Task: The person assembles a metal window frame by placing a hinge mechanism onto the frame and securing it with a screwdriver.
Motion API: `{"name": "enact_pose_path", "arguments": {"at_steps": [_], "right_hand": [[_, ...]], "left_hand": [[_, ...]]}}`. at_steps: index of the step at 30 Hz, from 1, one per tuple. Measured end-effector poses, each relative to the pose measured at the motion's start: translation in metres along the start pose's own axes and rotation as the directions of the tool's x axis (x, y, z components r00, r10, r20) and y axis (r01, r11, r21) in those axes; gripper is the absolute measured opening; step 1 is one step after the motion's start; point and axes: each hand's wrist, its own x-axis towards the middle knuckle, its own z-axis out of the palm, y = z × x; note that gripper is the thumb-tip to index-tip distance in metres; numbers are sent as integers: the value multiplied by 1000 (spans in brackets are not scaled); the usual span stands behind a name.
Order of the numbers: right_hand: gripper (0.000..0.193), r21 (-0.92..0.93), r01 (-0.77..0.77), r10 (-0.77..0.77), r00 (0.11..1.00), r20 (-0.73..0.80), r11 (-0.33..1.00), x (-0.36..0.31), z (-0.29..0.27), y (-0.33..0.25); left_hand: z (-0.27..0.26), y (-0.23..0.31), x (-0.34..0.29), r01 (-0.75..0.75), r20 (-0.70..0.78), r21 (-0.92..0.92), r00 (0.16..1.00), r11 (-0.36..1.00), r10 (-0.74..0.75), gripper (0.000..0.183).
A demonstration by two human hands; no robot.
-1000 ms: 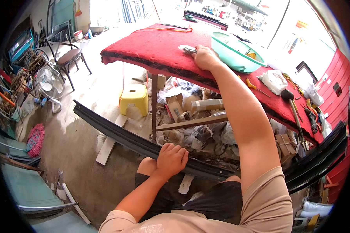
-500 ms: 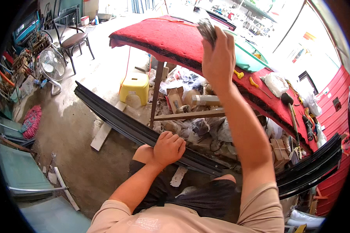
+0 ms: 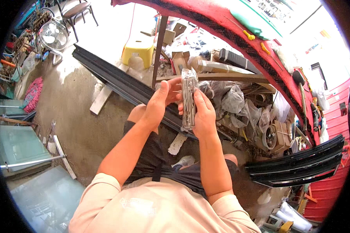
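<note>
In front of my body, my right hand grips a long, narrow bundle of silvery metal strips in clear plastic, held upright with the thumb along its right side. My left hand is raised at the bundle's left edge. Its thumb stands away from the packet and its fingers stretch toward it; whether their tips touch it I cannot tell. Below both hands, long black metal profiles lie slantwise, close to my knees, partly hidden by my left arm.
A red-covered table curves along the far right, bearing a green basin, yellow-handled tools and a mallet. Beneath it lie plastic bags and cardboard. A yellow stool, black frame pieces, a fan and glass panes stand around.
My right hand has come down from above the table with the wrapped bundle to in front of me. My left hand has lifted off the black profiles to the bundle. The view has tilted downward.
</note>
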Motion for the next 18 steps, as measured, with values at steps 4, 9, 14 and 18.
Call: {"name": "enact_pose_path", "arguments": {"at_steps": [4,9,14,18], "right_hand": [[41,-22,-50,52,994,94,999,-22,-4,13],[31,41,-45,39,989,145,998,-44,-4,40],[41,-159,60,-48,996,80,986,-57,0,56],[59,-611,378,-409,907,96,695,-61,5,25]], "left_hand": [[-9,1,-22,71,34,28,997,997,-72,40],[7,1,-51,98,-250,-22,963,995,-101,27],[6,-9,-61,-64,-284,-24,957,998,55,16],[13,-3,-70,-115,-222,496,941,861,254,14]]}}
